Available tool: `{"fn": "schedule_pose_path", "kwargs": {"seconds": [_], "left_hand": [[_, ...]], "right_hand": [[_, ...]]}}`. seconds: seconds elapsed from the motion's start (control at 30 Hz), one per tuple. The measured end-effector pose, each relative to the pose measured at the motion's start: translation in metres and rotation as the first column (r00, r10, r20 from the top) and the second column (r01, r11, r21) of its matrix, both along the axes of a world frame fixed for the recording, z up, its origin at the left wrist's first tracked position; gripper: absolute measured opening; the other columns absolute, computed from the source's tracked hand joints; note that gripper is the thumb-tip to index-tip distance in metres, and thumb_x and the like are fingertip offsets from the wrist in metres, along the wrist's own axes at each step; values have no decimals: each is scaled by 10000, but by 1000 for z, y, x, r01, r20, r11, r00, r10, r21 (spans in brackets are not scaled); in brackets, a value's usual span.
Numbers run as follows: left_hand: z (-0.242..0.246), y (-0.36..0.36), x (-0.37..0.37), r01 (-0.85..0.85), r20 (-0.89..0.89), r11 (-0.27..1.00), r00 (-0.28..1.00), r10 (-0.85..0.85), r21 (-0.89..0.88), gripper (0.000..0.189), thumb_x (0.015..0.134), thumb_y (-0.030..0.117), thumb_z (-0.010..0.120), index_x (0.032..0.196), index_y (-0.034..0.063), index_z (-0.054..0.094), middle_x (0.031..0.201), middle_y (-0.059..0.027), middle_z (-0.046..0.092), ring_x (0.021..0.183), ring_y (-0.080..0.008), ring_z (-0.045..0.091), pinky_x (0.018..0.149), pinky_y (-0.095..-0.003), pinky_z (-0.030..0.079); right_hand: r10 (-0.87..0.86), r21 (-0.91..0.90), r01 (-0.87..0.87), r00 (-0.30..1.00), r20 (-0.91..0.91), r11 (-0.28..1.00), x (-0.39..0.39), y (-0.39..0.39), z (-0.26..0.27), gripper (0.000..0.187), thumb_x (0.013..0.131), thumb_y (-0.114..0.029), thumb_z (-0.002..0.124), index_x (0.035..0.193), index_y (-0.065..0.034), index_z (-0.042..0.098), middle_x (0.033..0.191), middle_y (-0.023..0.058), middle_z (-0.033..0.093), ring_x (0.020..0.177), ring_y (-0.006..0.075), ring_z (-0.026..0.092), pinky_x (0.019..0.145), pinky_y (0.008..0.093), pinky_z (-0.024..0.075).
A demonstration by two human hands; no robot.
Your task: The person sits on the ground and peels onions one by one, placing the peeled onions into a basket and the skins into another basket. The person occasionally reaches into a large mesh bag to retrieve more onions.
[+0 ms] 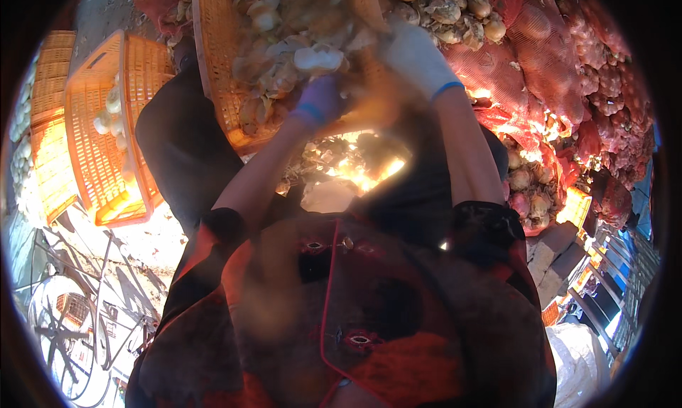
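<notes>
My left hand [321, 98], in a purplish glove with a blue cuff, is over the near part of an orange plastic crate [213, 62]. Pale onion skins and what look like peeled onions [318, 59] lie just beyond its fingers. My right hand [413, 54], in a whitish knit glove with a blue cuff, reaches to the crate's right side, near a pile of unpeeled onions [445, 8]. Blur over the picture's middle hides the fingers of both hands, so what they hold cannot be told.
Red mesh sacks of onions [495, 72] crowd the right side. Another orange crate [133, 125] with several peeled onions [113, 107] stands at the left, beside more orange crates [52, 131]. Onion skins [346, 160] litter the ground between my legs. A spoked wheel [61, 333] is at lower left.
</notes>
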State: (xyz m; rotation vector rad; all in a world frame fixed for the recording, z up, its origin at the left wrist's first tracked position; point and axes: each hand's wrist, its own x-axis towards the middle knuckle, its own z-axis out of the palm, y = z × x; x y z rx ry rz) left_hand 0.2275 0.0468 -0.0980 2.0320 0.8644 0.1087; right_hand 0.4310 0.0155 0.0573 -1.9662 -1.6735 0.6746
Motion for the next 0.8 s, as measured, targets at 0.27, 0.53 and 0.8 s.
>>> {"fn": "schedule_pose_path", "kwargs": {"seconds": [0.27, 0.53, 0.8], "left_hand": [[-26, 8, 78, 624, -532, 779, 682, -502, 64, 304, 791, 188, 749, 1071, 71, 762, 1084, -196, 744, 1072, -342, 701, 954, -427, 534], [-53, 38, 87, 712, -501, 685, 541, -675, -154, 340, 757, 224, 782, 1057, 65, 771, 1067, -192, 750, 1073, -322, 704, 947, -404, 530], [-22, 73, 8, 659, -215, 584, 557, -802, -474, 413, 735, 263, 819, 1086, 55, 760, 1095, -185, 746, 1080, -304, 703, 944, -389, 529]], "right_hand": [[-244, 156, 241, 970, 0, 958, 11, -3, 21, 469, 859, -220, 633, 1287, -29, 633, 1037, 229, 733, 963, 397, 720, 823, 456, 579], [-192, 188, 207, 977, -95, 960, -7, -2, 61, 451, 841, -136, 665, 1282, -45, 645, 1043, 203, 719, 940, 349, 713, 809, 383, 569], [-252, 42, 258, 962, -104, 965, 16, -46, 63, 611, 855, -227, 729, 1412, -61, 539, 1033, 243, 728, 978, 398, 716, 862, 465, 569]]}}
